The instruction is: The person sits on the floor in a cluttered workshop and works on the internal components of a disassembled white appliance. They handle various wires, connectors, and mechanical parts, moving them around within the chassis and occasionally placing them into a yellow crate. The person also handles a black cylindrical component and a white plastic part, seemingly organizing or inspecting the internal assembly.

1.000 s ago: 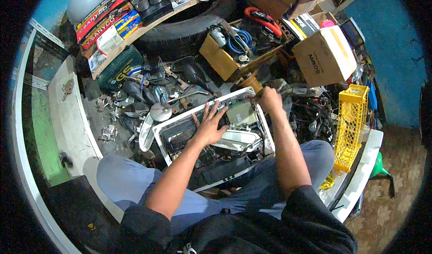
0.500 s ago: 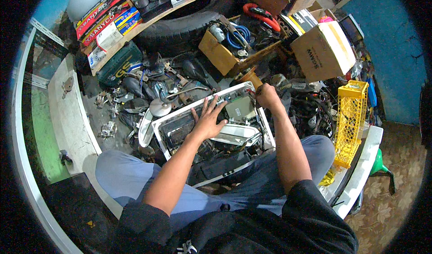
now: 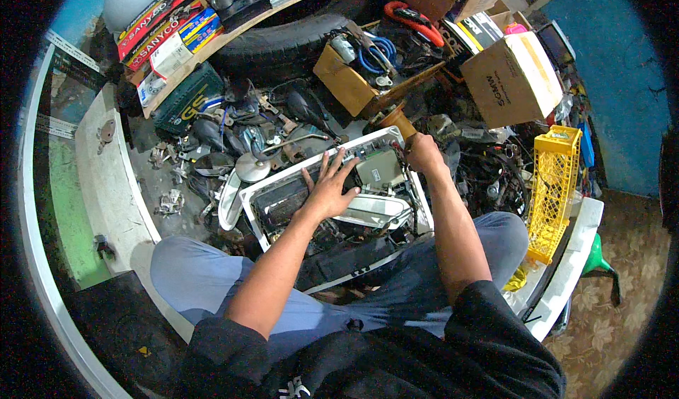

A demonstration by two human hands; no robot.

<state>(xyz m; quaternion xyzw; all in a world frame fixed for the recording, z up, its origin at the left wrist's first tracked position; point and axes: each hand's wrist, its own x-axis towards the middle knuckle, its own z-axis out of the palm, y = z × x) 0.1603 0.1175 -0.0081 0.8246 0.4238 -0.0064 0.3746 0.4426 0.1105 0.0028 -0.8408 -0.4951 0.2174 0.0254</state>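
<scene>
A white rectangular bin (image 3: 257, 190) sits between my knees, filled with black parts and oblong white-rimmed pieces. My left hand (image 3: 328, 188) lies over its contents with fingers spread. Near the thumb are a grey-green box-shaped part (image 3: 380, 170) and a long, pale, lens-like piece (image 3: 371, 208). At the bin's far right corner my right hand (image 3: 426, 154) is closed in a fist; what its fingers hold is hidden. Just beyond that fist lies an orange-brown flanged cylinder (image 3: 397, 120).
Motorcycle-like mirrors (image 3: 304, 107) and metal bits lie left of the bin, tangled black cables (image 3: 495, 176) right. A cardboard box (image 3: 346, 88) with tools, a black tyre (image 3: 283, 45) and another carton (image 3: 506, 81) stand behind. A yellow crate (image 3: 552, 194) stands at right.
My right hand has shifted very slightly, staying closed at the bin's corner. The left hand and the bin look nearly the same; the whole view has moved a little.
</scene>
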